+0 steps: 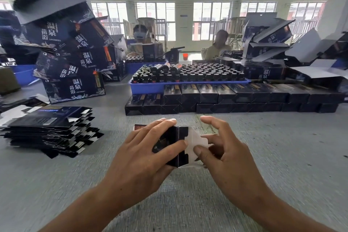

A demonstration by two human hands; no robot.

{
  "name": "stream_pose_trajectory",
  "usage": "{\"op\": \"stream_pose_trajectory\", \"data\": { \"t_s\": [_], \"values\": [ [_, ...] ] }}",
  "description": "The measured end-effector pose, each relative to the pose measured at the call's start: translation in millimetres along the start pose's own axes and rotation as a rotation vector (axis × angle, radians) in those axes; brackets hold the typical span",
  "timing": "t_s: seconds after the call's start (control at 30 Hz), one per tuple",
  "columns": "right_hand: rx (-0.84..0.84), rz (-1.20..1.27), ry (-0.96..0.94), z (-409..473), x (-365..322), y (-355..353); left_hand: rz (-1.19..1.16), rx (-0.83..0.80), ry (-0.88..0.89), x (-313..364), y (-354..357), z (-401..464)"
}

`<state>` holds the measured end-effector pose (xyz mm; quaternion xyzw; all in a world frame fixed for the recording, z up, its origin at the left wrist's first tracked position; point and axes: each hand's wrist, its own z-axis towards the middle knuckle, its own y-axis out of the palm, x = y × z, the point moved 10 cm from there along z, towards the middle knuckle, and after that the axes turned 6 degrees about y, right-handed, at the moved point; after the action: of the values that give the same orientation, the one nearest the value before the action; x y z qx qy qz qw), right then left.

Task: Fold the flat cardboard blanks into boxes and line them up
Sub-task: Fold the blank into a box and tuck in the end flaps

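Mid-fold: left hand (150, 149) grips dark box (169, 145), right hand (224, 149) fingers curled on white end flap (194, 142); next prob. tuck flap, then line up w/ finished row (235, 98) at 12 o'clock.

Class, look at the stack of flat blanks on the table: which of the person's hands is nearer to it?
Left. The left hand grips the box on the side facing the stack of blanks. The right hand is on the box's far side, at its white flap.

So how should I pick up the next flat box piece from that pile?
Pinch the top blank of the stack of flat blanks at its right edge, coming from the right. The notched flaps stick out there, and that side faces the hands, so one sheet probably lifts off alone.
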<state>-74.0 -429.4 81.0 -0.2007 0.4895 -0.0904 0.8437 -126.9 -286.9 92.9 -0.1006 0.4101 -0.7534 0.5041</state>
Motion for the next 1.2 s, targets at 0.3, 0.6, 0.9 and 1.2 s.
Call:
{"op": "stream_pose_trajectory", "data": {
  "t_s": [0.3, 0.6, 0.9, 1.2],
  "values": [
    [0.025, -0.117, -0.104, -5.1, -11.8, -1.4, -0.012, 0.034, 0.000, 3.8, -4.9, 2.2],
    [-0.071, -0.186, -0.115, -4.0, -10.3, 8.8, 0.005, 0.019, -0.004, 0.5, -1.5, 0.2],
    [-0.247, -0.241, -0.075, -7.8, -6.2, 26.4, -0.012, 0.041, -0.014, -6.2, -2.6, -2.8],
    [-0.003, -0.146, -0.104, -7.6, -10.2, 4.0, 0.019, 0.036, 0.066, 7.1, -5.3, 1.0]
  ]
}}
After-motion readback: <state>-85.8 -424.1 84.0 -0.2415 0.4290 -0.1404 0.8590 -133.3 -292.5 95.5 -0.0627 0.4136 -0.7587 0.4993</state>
